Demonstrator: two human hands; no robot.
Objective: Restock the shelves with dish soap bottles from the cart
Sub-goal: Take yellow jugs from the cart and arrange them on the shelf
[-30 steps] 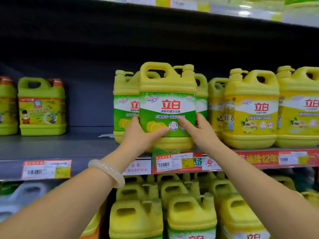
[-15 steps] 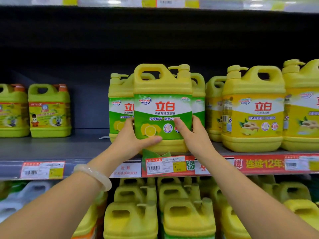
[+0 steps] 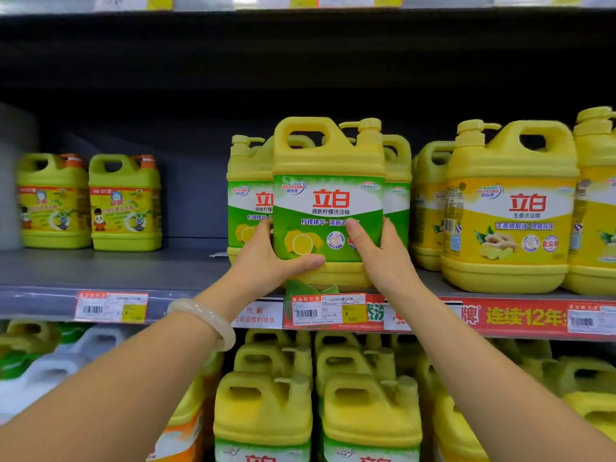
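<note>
Both hands gripped the green-labelled lemon dish soap bottle (image 3: pixel 328 208) at its lower half. Left hand (image 3: pixel 266 258) was wrapped round the left edge, thumb lying across the front along the bottom of the label. Right hand (image 3: pixel 383 258) was curled round the right edge, thumb pointing up over the label. A pale bangle (image 3: pixel 203 320) sat on the left wrist.

Bottle stood upright at the front lip of the grey middle shelf (image 3: pixel 110 271), handle to the left and pump (image 3: pixel 366 130) to the right, directly above a price tag (image 3: pixel 328 311) on the shelf edge strip. Whether its base fully rested on the shelf could not be told; the hands covered the lower corners.

Below, the lower shelf held rows of yellow jugs (image 3: pixel 370 415) seen from above.

Just behind the held bottle stood more lemon bottles (image 3: pixel 248 195) with the same green label. Right of these, ginger dish soap bottles (image 3: pixel 510 208) with yellow labels stood at the shelf front. Well apart on the left, two lime-green bottles with orange caps (image 3: pixel 125 203) stood further back, bare shelf between them and the lemon group.
</note>
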